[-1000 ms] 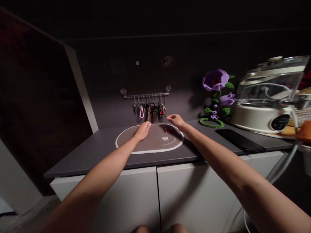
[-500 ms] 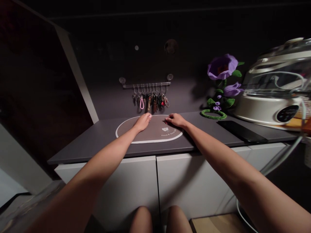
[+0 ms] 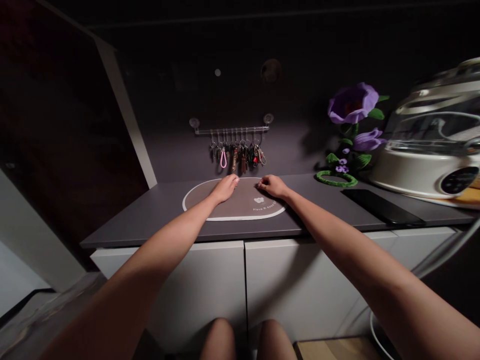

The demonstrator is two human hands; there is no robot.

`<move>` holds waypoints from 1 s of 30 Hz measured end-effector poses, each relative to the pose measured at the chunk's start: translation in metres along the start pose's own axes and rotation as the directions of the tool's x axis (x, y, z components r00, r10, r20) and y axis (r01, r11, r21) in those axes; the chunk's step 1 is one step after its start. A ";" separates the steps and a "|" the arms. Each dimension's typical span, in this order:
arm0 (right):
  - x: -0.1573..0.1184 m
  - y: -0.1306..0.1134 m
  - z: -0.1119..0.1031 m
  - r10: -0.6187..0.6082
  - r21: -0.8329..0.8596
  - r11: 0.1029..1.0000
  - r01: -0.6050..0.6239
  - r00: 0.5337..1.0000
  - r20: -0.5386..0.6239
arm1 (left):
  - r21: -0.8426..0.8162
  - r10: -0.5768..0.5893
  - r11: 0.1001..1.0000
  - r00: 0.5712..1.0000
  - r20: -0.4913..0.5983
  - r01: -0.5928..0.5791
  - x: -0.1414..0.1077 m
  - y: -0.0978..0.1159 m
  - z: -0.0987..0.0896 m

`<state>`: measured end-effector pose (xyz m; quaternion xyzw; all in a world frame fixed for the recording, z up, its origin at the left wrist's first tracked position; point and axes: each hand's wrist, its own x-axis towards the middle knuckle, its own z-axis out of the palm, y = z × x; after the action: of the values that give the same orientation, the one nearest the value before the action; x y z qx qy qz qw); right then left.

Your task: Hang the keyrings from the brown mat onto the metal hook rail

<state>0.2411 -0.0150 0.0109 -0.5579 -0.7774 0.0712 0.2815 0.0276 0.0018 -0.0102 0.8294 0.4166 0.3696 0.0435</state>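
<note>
Couldn't properly read anything tbh: the brown mat (image 3: 245, 205) had curved white lettering (image 3: 263, 207) below a white logo (image 3: 258, 200), too blurry to make out.

Left grip (image 3: 225, 189) and right grip (image 3: 274, 187): bare human hands. Left forearm (image 3: 161, 257) and right forearm (image 3: 348, 250): uncovered, smooth in outline, tapering toward the grips. Knees (image 3: 219, 340), below the front edge of the table (image 3: 150, 210): uncovered, rounded.
</note>
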 end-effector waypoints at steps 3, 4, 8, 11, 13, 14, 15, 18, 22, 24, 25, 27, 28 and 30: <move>0.000 0.001 0.000 0.010 0.113 0.994 -0.008 1.000 -0.025 | 0.002 0.002 1.000 1.000 0.001 -0.002 0.000 0.001 0.000; 0.001 0.001 0.000 0.018 0.166 0.986 -0.012 0.999 -0.033 | 0.004 0.002 1.000 1.000 0.000 -0.002 0.000 0.001 0.000; 0.002 0.003 0.002 0.075 0.459 0.887 -0.053 0.997 -0.029 | 0.015 0.007 1.000 1.000 -0.002 -0.007 0.001 0.001 0.000; 0.002 0.002 0.002 0.111 0.673 0.736 -0.080 0.994 -0.003 | 0.021 0.010 1.000 1.000 -0.003 -0.010 0.001 0.000 0.000; 0.002 0.001 0.001 0.117 0.758 0.648 -0.075 0.993 -0.002 | 0.023 0.013 1.000 1.000 -0.005 -0.013 0.001 0.000 0.000; 0.002 0.000 0.001 0.117 0.789 0.611 -0.067 0.993 -0.006 | 0.023 0.014 1.000 1.000 -0.005 -0.014 0.001 -0.001 0.001; 0.002 0.000 0.000 0.119 0.816 0.575 -0.059 0.993 -0.012 | 0.023 0.014 1.000 1.000 -0.004 -0.014 0.001 -0.001 0.001; 0.004 0.002 0.000 0.133 0.884 0.466 -0.038 0.991 -0.027 | 0.014 0.009 1.000 1.000 -0.003 -0.009 0.001 -0.002 0.002; 0.006 0.002 -0.003 0.189 0.933 0.358 -0.045 0.982 -0.026 | 0.015 0.008 1.000 1.000 -0.006 -0.008 0.001 0.000 0.002; 0.007 0.002 -0.006 0.223 0.945 0.322 -0.056 0.975 -0.018 | 0.018 0.011 1.000 1.000 -0.005 -0.011 0.001 0.001 0.002; 0.008 0.001 -0.008 0.240 0.950 0.308 -0.060 0.971 -0.017 | 0.019 0.011 1.000 1.000 -0.004 -0.011 0.001 0.002 0.002; 0.011 0.001 -0.014 0.274 0.957 0.284 -0.058 0.961 -0.023 | 0.021 0.010 1.000 1.000 -0.002 -0.010 0.000 0.003 0.002; 0.013 0.000 -0.017 0.289 0.961 0.273 -0.051 0.957 -0.031 | 0.020 0.010 1.000 1.000 -0.003 -0.010 0.000 0.003 0.002; 0.020 0.000 -0.025 0.305 0.966 0.256 -0.025 0.951 -0.057 | 0.015 0.012 1.000 1.000 -0.003 -0.012 0.000 0.003 0.003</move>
<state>0.2495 -0.0023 0.0389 -0.3582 -0.4751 0.4873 0.6391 0.0312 0.0006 -0.0109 0.8315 0.4145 0.3682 0.0344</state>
